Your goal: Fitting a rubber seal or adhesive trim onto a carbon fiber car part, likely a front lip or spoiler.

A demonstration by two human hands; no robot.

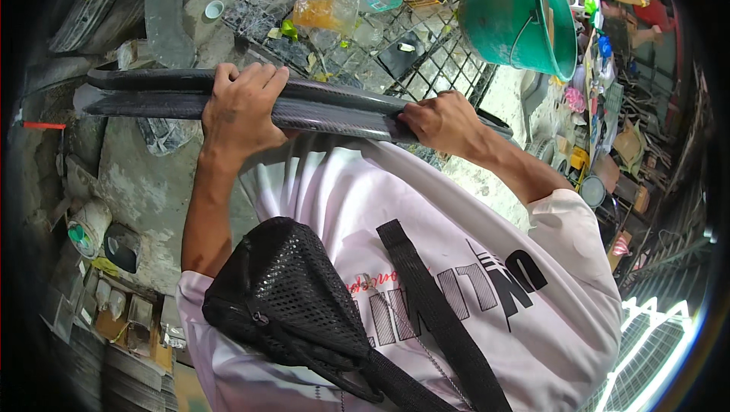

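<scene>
Two well-spaced grips are probably steadying the long, curved, dark, woven-patterned strip point(327, 114): our bare left hand point(242, 108) and right hand point(443, 120) are clasping it (we are holding it crosswise before our pale fabric shirt point(563, 321)).

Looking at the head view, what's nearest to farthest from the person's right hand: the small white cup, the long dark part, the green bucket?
From the right hand:
1. Long dark part: held in it.
2. Green bucket: beyond it, slightly right.
3. Small white cup: well away, upper left.
</scene>
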